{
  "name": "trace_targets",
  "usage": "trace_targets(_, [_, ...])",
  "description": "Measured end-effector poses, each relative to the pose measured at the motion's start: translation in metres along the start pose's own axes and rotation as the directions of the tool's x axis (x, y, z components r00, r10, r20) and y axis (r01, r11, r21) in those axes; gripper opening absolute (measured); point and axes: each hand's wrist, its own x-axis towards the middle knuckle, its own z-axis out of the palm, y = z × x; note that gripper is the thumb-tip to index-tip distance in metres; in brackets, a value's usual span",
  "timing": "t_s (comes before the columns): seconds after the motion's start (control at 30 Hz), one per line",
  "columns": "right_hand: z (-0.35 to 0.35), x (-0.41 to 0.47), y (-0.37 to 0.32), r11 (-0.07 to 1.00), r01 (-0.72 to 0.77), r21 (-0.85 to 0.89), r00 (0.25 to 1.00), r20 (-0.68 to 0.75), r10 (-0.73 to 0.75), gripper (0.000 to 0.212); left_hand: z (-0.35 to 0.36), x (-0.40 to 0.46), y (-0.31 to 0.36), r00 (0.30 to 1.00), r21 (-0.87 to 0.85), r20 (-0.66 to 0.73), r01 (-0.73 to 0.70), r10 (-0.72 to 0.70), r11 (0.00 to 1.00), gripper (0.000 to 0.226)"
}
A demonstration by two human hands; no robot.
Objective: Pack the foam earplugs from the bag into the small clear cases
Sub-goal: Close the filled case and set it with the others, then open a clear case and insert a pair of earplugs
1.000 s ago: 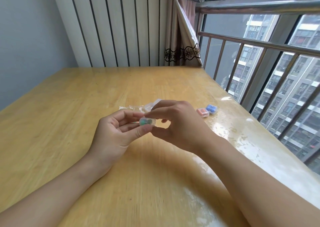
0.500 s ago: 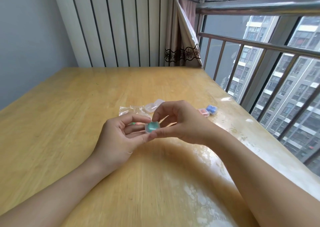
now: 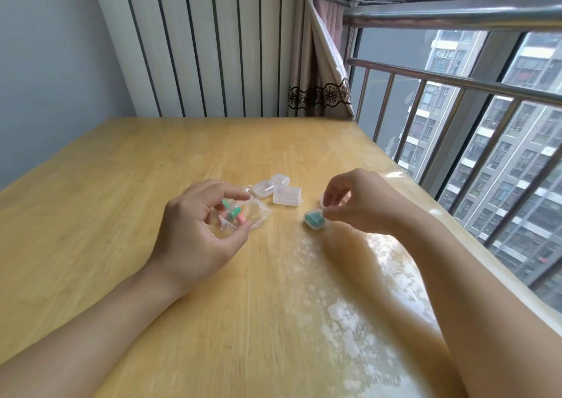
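Half a second ago both hands met over the middle of the pale wooden table, pinching one small clear plastic case with green foam inside between them. Now they have drawn apart. The right hand has carried that small clear case with the green earplugs to the right and down onto the tabletop, where its thumb and forefinger are curled in a pinch on the case's right edge; the case rests on the wood, apparently closed (the lid seam is too blurred to be sure). Just behind the right fingers a sliver of another clear case shows, mostly hidden.

The left hand has swung left to the crinkled clear plastic bag, which lies flat on the table. Its fingers curl over the bag's near end, thumb tip and forefinger tip touching the film, so it seems to be holding the bag, though the grip is loose. Inside the bag lie the remaining foam earplugs, green and pink, bunched under the hand's arch.

Just beyond the bag sit three empty clear plastic cases, touching one another, uncovered now that the hands have parted. The pink-filled and blue-filled cases seen earlier on the right are hidden behind the right hand.
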Motion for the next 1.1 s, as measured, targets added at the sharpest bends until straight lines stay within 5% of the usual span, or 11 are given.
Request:
trace_targets(0.17, [0.017,0.004,-0.005,0.99,0.134,-0.039,0.989,0.067,-0.131,0.023,-0.002,0.003,-0.024,0.978,0.235,0.13,0.129,-0.163,0.963,0.047])
trace_targets(0.33, [0.012,0.007,0.01,0.963,0.015,-0.269,0.995,-0.09,-0.041,0.019,0.002,0.004,-0.03,0.948,0.178,0.17,0.238,-0.268,0.955,0.016])
trace_targets(0.47, [0.026,0.006,0.0,0.984,0.125,-0.127,0.965,-0.215,-0.15,0.03,0.003,0.004,-0.027,0.946,0.117,0.157,0.266,-0.283,0.957,0.017])
trace_targets(0.6, [0.049,0.009,-0.015,0.964,0.182,-0.196,0.973,-0.108,-0.206,0.056,0.003,0.004,-0.027,0.947,0.128,0.168,0.255,-0.274,0.958,0.029])
trace_targets(0.73, [0.059,0.021,-0.016,0.96,0.167,-0.226,0.978,-0.083,-0.19,0.049,0.005,0.004,-0.03,0.933,0.18,0.224,0.244,-0.281,0.953,0.035])
trace_targets(0.9, [0.056,0.022,-0.013,0.969,0.246,-0.035,0.942,-0.226,-0.247,0.053,0.007,0.002,-0.039,0.939,0.237,0.203,0.226,-0.276,0.945,0.041])
trace_targets(1.0, [0.049,0.013,-0.02,0.918,0.392,0.058,0.882,-0.306,-0.358,0.064,0.005,0.004,-0.033,0.967,0.141,0.113,0.212,-0.229,0.967,0.056])
trace_targets(1.1, [0.044,-0.003,-0.036,0.826,0.514,0.233,0.835,-0.355,-0.419,0.074,-0.001,0.006,-0.019,0.974,-0.213,0.019,0.224,-0.225,0.951,0.055])
